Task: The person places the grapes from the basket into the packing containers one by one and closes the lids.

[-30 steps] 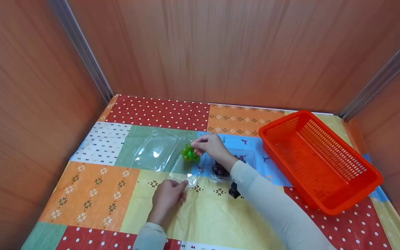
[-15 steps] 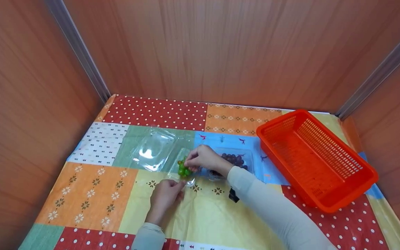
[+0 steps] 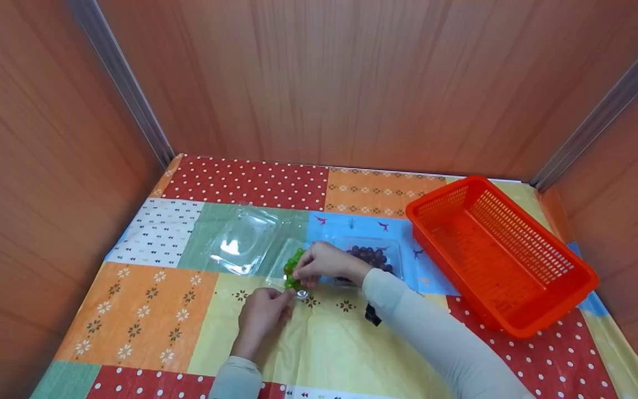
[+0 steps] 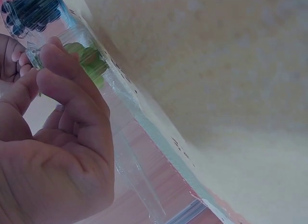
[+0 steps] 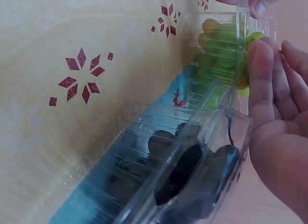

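Observation:
A bunch of green grapes [image 3: 289,270] lies in a clear plastic box [image 3: 277,267], and its berries show through the ribbed wall in the right wrist view. My right hand [image 3: 323,261] reaches over the box and holds the bunch from its right side with thumb and fingers. At the near edge of that box, my left hand [image 3: 263,311] pinches the rim between thumb and forefinger. Just right of it stands a second clear box [image 3: 399,247] with dark purple grapes [image 3: 373,256], partly covered by my right wrist.
A clear plastic lid [image 3: 244,238] lies spread to the left of the green grapes' box. An orange-red perforated basket [image 3: 457,271] stands at the right. Wood-look panels [image 3: 324,83] close off the back and both sides of the patchwork tablecloth [image 3: 142,316].
My right hand has brought the green grapes down and nearer to me, from above the box into it. My left hand has stayed at the box's near rim.

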The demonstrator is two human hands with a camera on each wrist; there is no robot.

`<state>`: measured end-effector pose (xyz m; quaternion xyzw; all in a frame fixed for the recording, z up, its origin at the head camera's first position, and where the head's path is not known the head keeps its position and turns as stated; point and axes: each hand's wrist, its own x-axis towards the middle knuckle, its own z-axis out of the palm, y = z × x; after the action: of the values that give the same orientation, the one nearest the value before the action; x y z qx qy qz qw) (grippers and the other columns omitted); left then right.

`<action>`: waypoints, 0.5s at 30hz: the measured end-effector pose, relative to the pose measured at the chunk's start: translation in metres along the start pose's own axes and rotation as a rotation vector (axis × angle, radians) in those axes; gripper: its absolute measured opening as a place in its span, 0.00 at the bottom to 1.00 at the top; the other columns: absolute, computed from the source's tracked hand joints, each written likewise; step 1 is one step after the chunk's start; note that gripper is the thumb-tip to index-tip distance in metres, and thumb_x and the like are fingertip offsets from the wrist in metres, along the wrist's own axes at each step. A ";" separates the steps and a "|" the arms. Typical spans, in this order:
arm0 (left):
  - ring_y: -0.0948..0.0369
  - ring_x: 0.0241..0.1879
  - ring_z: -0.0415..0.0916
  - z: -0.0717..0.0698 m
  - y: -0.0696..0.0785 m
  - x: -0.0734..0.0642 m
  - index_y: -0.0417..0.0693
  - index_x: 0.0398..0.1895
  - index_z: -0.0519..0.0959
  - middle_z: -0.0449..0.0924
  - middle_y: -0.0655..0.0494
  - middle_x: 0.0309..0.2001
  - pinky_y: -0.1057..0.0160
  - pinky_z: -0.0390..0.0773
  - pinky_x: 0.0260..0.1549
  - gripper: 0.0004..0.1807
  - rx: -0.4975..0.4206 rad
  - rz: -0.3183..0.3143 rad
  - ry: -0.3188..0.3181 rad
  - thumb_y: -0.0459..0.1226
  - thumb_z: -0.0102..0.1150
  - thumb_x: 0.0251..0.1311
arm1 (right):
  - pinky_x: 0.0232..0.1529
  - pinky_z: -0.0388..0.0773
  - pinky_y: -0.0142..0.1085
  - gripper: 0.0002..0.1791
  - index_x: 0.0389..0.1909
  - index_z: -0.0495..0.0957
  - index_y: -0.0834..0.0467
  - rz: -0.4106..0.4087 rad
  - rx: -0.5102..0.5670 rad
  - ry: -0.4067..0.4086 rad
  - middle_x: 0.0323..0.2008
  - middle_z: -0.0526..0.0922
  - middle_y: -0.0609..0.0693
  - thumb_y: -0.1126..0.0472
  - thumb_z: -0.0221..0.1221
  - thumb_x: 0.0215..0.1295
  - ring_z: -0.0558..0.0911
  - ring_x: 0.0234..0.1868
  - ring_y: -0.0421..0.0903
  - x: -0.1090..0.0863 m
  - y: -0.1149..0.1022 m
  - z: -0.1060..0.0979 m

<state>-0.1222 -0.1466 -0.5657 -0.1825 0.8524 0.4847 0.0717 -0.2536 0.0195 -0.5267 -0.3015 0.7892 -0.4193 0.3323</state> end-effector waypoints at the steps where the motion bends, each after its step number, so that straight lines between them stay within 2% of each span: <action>1: 0.59 0.18 0.72 0.000 0.000 0.000 0.44 0.24 0.84 0.80 0.50 0.20 0.63 0.67 0.20 0.22 0.006 0.004 0.002 0.53 0.60 0.65 | 0.32 0.84 0.39 0.09 0.36 0.89 0.58 -0.001 -0.006 -0.014 0.27 0.88 0.51 0.57 0.65 0.66 0.86 0.26 0.46 0.000 -0.001 0.000; 5: 0.60 0.19 0.72 -0.002 -0.002 0.001 0.45 0.25 0.85 0.81 0.50 0.21 0.63 0.68 0.20 0.22 0.007 0.003 0.006 0.53 0.60 0.65 | 0.35 0.84 0.41 0.09 0.40 0.88 0.58 -0.006 -0.006 -0.062 0.29 0.88 0.52 0.58 0.63 0.69 0.87 0.29 0.47 -0.002 -0.003 -0.003; 7: 0.59 0.20 0.73 -0.002 -0.002 0.001 0.45 0.26 0.85 0.81 0.49 0.22 0.63 0.69 0.21 0.22 0.005 0.005 0.008 0.53 0.60 0.66 | 0.37 0.84 0.42 0.10 0.41 0.88 0.59 -0.016 0.009 -0.049 0.30 0.88 0.53 0.59 0.61 0.70 0.87 0.30 0.47 -0.002 -0.003 -0.008; 12: 0.57 0.24 0.73 -0.004 -0.004 0.000 0.46 0.30 0.85 0.80 0.50 0.25 0.62 0.70 0.25 0.22 -0.014 -0.037 0.033 0.56 0.61 0.64 | 0.42 0.82 0.54 0.12 0.42 0.87 0.62 -0.063 0.058 0.103 0.32 0.87 0.59 0.58 0.58 0.72 0.86 0.33 0.56 0.002 -0.002 -0.026; 15: 0.56 0.27 0.73 -0.004 -0.005 -0.001 0.46 0.34 0.84 0.79 0.50 0.27 0.62 0.71 0.28 0.22 -0.038 -0.075 0.045 0.56 0.63 0.62 | 0.43 0.81 0.57 0.13 0.41 0.87 0.61 -0.063 0.061 0.188 0.33 0.86 0.62 0.58 0.58 0.73 0.85 0.36 0.61 0.006 -0.001 -0.038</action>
<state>-0.1196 -0.1523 -0.5673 -0.2266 0.8370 0.4935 0.0673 -0.2862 0.0320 -0.5112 -0.2750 0.7939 -0.4800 0.2524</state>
